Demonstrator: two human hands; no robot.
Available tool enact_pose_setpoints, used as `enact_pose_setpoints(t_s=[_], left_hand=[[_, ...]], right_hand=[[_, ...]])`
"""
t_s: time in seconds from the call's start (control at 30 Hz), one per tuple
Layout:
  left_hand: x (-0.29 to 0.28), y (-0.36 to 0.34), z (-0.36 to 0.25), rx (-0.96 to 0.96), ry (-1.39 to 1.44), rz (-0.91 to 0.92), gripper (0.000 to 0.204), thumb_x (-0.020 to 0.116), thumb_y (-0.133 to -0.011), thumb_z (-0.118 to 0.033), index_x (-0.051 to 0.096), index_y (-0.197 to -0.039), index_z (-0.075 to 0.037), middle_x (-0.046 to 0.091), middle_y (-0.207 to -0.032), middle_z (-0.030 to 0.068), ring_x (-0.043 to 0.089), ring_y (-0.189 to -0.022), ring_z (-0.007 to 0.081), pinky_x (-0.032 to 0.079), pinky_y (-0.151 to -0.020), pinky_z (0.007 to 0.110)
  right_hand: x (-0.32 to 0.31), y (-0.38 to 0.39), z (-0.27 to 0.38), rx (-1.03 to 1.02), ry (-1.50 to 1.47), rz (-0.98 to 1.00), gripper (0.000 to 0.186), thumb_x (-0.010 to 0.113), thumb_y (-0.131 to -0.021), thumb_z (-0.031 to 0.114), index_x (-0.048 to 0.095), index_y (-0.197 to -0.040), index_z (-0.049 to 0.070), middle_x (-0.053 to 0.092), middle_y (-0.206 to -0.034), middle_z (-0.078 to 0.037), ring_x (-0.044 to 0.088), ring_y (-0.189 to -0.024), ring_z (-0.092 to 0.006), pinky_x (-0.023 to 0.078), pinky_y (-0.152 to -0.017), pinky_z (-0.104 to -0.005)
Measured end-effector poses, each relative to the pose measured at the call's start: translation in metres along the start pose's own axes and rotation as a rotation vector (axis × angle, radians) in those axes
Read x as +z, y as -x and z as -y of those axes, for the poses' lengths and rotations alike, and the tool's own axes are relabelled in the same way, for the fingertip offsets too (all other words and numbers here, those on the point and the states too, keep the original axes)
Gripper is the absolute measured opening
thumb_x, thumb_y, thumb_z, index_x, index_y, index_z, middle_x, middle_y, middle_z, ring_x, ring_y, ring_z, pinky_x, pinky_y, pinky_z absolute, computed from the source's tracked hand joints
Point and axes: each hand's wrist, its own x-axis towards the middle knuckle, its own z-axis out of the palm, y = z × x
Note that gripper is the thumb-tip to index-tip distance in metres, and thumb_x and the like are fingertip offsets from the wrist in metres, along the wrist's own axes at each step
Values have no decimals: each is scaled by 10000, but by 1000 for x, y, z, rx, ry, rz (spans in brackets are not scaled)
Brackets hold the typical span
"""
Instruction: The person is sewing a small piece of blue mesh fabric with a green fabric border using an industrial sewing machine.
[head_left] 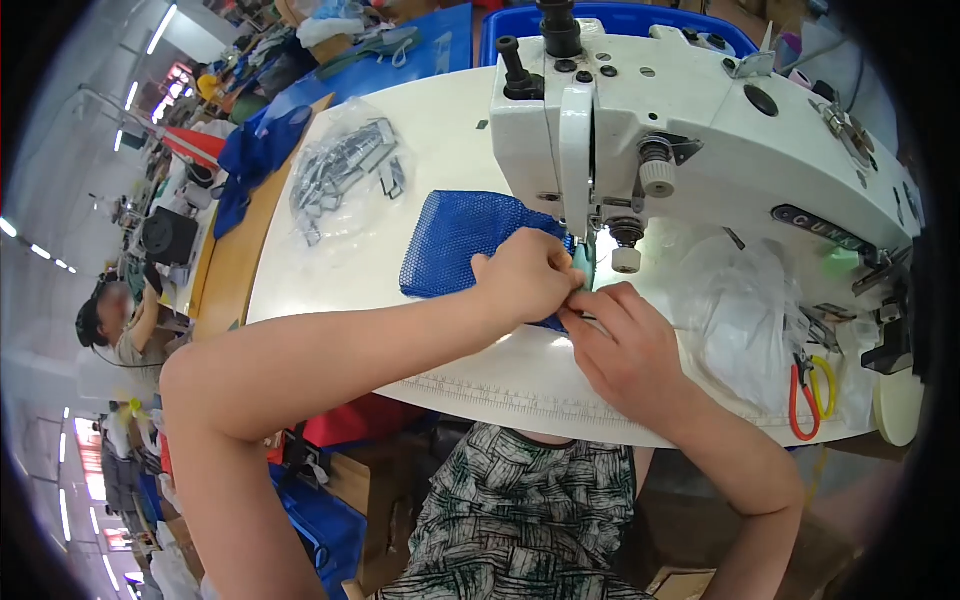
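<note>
A piece of blue mesh fabric lies on the white sewing machine table, its right edge running under the needle area of a white sewing machine. My left hand rests over the fabric's right part, fingers curled and pinching at its edge beside the presser foot. Close against it, my right hand has thumb and fingers pinched together at the same edge. A small light teal strip shows at the left fingertips, by the needle. The fingers cover most of what they grip.
A clear plastic bag of grey rectangular buckles lies at the table's left. On the right are a crumpled clear bag and red-and-yellow-handled scissors. A blue bin stands behind the machine. Another person sits far left.
</note>
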Motion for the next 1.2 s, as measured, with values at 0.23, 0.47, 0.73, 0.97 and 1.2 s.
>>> enact_pose_setpoints(t_s=[0.23,0.47,0.73,0.97,1.2], left_hand=[[6,-7,10,-121,358,76,185,780,-961,-164,770,-909,14,731,-837,40,605,-732,79,475,-644,265],[13,-10,21,-67,344,52,154,850,-887,-116,773,-836,7,726,-768,32,617,-673,77,482,-607,251],[10,-13,25,-76,300,106,312,924,-762,-366,731,-654,-146,721,-694,-14,668,-722,171,368,-859,444],[14,11,9,-73,263,37,271,884,-796,-331,744,-726,-110,713,-683,7,686,-710,211,410,-846,450],[-5,24,27,616,-62,-230,180,706,-962,-146,782,-1116,-91,689,-1190,121,614,-1125,308,440,-921,416]], right_hand=[[-7,0,6,99,7,-12,315,727,-720,40,746,-1034,27,681,-1096,-59,645,-981,-253,545,-755,-366],[-7,1,5,177,-15,-38,290,718,-738,27,727,-1028,38,685,-1086,-61,645,-989,-258,547,-749,-367],[0,-2,-5,254,1,-21,431,652,-740,6,676,-1168,51,664,-1124,-125,610,-1060,-327,512,-861,-421],[1,-3,-18,258,115,214,580,636,-765,83,668,-1343,56,615,-1216,-180,534,-1195,-370,463,-940,-492],[-16,0,-14,239,17,348,568,636,-763,50,695,-1327,84,651,-1290,-114,534,-1166,-369,453,-939,-476]])
